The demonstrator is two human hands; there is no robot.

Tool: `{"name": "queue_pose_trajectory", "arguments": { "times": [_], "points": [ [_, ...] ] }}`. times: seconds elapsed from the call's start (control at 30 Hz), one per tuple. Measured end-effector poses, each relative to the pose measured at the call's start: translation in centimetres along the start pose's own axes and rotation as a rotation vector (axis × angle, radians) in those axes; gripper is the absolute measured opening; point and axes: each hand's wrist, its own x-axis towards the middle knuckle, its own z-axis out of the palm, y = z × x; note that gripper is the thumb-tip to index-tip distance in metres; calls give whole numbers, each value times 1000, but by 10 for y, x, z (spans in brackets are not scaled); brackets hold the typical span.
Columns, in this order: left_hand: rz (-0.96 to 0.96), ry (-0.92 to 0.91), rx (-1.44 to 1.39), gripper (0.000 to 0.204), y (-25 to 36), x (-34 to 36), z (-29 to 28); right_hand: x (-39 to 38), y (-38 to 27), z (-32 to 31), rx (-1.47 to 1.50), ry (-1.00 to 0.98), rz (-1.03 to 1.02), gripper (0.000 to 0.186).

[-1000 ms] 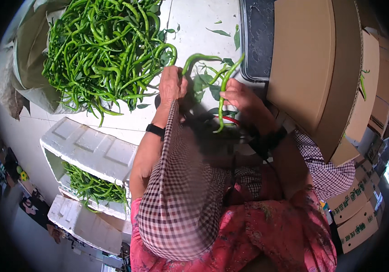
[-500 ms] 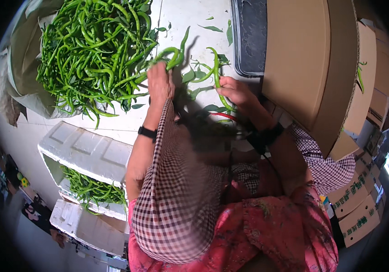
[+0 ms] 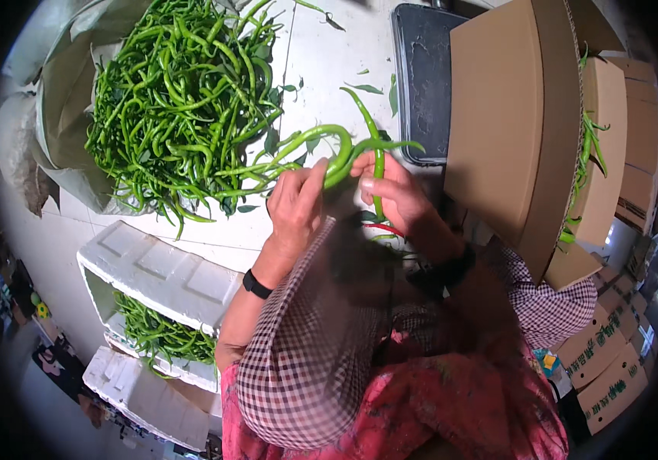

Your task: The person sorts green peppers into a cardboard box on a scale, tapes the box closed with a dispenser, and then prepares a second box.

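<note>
My left hand (image 3: 298, 201) is closed around a few curved green chili peppers (image 3: 338, 132), whose ends stick out to the right, past my other hand. Between the fingers and thumb of my right hand (image 3: 396, 192) is one long green chili pepper (image 3: 367, 115), standing roughly upright. The two hands are close together, and the peppers cross between them. A large heap of green chili peppers (image 3: 183, 107) lies just left of my left hand. Below my right hand, a red chili pepper (image 3: 384, 228) lies on the floor, partly in shadow.
An open sack (image 3: 68, 126) lies behind the heap. White foam boxes (image 3: 164, 257) stand at the lower left, one with green peppers inside. To the right are a dark tray (image 3: 422, 84) and an open cardboard box (image 3: 498, 100), with peppers showing past its edge. Loose leaves (image 3: 370, 89) dot the pale tiles.
My left hand has come right, away from the heap, bringing its peppers beside my right hand. My right hand still holds its pepper. The view has shifted, showing more peppers at the cardboard box.
</note>
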Motion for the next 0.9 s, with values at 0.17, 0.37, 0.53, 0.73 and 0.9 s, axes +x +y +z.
{"name": "queue_pose_trajectory", "arguments": {
  "times": [0.17,0.37,0.53,0.73,0.9],
  "points": [
    [61,19,-44,58,9,6,-4,1,-1,3,-250,51,-2,29],
    [36,-109,-245,57,18,13,-8,3,-13,22,-333,89,-239,24],
    [-84,-366,-342,48,24,23,-19,5,18,13,-651,306,-412,25],
    [-696,-161,-951,50,40,49,-58,-5,5,24,-1208,397,-991,31],
    [-617,-239,-976,51,44,77,-67,-1,2,26,-1313,384,-1105,38]
  ]
}}
